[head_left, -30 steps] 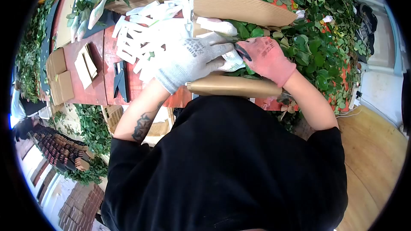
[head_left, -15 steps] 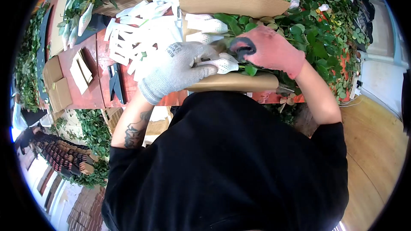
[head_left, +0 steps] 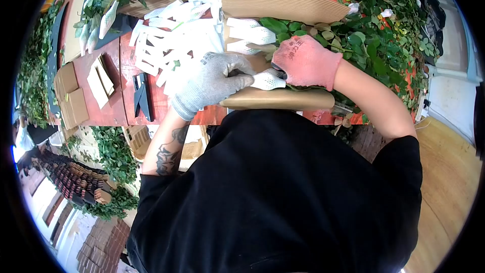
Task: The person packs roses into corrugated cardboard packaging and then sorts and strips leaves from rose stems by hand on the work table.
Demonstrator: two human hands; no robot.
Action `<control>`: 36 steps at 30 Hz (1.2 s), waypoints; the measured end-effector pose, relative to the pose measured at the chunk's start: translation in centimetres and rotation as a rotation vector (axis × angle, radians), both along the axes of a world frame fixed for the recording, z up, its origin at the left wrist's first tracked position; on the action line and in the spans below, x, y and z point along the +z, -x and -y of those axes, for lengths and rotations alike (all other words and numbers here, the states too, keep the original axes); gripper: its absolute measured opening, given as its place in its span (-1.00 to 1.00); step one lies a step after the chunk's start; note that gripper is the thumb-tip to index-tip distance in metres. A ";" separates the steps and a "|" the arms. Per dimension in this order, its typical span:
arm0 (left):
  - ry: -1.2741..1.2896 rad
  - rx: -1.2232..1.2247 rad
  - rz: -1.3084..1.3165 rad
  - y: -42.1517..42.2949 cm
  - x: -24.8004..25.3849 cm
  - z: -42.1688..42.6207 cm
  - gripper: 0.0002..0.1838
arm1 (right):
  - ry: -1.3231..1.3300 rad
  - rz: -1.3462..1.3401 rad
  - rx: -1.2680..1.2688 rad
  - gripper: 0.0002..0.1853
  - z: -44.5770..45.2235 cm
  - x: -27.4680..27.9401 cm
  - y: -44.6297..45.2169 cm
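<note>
A rose bud in a white mesh sleeve [head_left: 269, 81] lies between my two hands above the brown corrugated wrap [head_left: 278, 99]. My left hand [head_left: 214, 78], in a grey glove, pinches the sleeve's left end between thumb and fingers. In a pink glove, my right hand [head_left: 307, 63] is closed at the right end of the bud, where the stem is hidden under the fingers. Several other mesh-sleeved roses [head_left: 251, 33] lie side by side just beyond, their leaves [head_left: 285, 28] reaching right. Behind them the wrap's raised far flap [head_left: 283, 2] stands up.
Loose white mesh sleeves [head_left: 166, 45] are heaped left of the wrap. A dark stapler-like tool [head_left: 142, 96] and folded card pieces [head_left: 101, 81] lie further left on the red table [head_left: 108, 111]. Leafy stems [head_left: 379, 45] pile up at right. More sleeved roses [head_left: 107, 20] hang at upper left.
My right hand has come down and closed at the bud's stem end, covering the stem that showed before. My left hand keeps its pinch on the sleeve. The whole view has shifted slightly.
</note>
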State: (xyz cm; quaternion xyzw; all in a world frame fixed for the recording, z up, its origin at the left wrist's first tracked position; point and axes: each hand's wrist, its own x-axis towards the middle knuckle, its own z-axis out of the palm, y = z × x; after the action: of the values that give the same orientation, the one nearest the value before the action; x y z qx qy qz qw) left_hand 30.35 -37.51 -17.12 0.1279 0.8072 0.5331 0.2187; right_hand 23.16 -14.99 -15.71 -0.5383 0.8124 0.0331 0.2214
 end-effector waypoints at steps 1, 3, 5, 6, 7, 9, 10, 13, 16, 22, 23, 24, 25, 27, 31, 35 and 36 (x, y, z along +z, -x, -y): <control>0.011 -0.001 -0.002 0.0 0.0 0.0 -0.85 | -0.017 -0.021 -0.024 -0.68 0.1 0.3 -0.1; 0.013 0.008 0.048 0.1 0.0 0.1 -0.85 | -0.036 -0.042 -0.045 -0.69 0.0 0.8 -0.6; 0.011 0.025 0.103 0.0 -0.3 0.4 -0.86 | 0.182 -0.154 -0.270 -0.71 -0.5 1.0 -1.0; 0.022 0.019 0.120 0.2 -0.8 0.5 -0.87 | 0.344 -0.280 -0.235 -0.74 -0.9 -0.2 -1.3; 0.034 0.007 0.137 0.5 -1.2 0.6 -0.87 | 0.344 -0.278 -0.243 -0.74 -0.8 -0.8 -1.6; 0.102 0.006 0.258 0.8 -2.7 0.6 -0.88 | 0.235 -0.220 -0.263 -0.76 -0.1 -1.4 -2.0; 0.060 -0.002 0.152 0.7 -3.6 0.6 -0.88 | 0.214 -0.267 -0.249 -0.77 0.0 -0.4 -2.6; -0.004 0.016 0.051 0.3 -4.2 1.0 -0.89 | 0.258 -0.160 -0.322 -0.75 -0.2 2.8 -4.0; -0.036 0.060 0.025 0.4 -4.4 0.7 -0.91 | 0.359 -0.219 -0.244 -0.73 -1.0 0.2 -4.3; 0.046 -0.012 -0.044 0.9 -3.0 1.3 -0.93 | 0.182 -0.047 -0.227 -0.72 0.0 -1.5 -3.0; 0.051 -0.010 -0.044 0.9 -2.9 1.7 -0.93 | 0.106 -0.019 -0.242 -0.72 0.1 -1.7 -2.9; 0.128 -0.038 -0.075 0.9 -2.8 2.6 -0.93 | 0.030 0.011 -0.259 -0.70 0.2 -1.8 -2.9; 0.205 -0.071 -0.104 0.9 -2.7 3.5 -0.92 | 0.035 0.013 -0.264 -0.70 0.3 -1.7 -3.0; 0.206 -0.013 0.083 0.9 -3.3 6.1 -0.84 | -0.001 0.026 -0.293 -0.73 0.4 -1.5 -2.9; 0.475 0.114 -0.208 0.5 -2.2 7.9 -0.76 | 0.211 -0.030 -0.246 -0.74 -0.6 -2.4 -3.2; 0.273 0.103 -0.054 0.7 -1.5 1.8 -0.76 | 0.244 -0.073 -0.198 -0.73 -0.7 -2.8 -3.2; 0.272 0.116 -0.060 1.2 -2.4 1.4 -0.76 | 0.232 -0.056 -0.218 -0.73 -0.6 -2.6 -3.2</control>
State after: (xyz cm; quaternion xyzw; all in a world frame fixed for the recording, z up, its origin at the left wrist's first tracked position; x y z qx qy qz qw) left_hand 29.20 -38.88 -19.49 0.0660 0.8843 0.4264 0.1787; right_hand 26.38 -14.37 -18.33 -0.4679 0.8702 -0.0704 0.1373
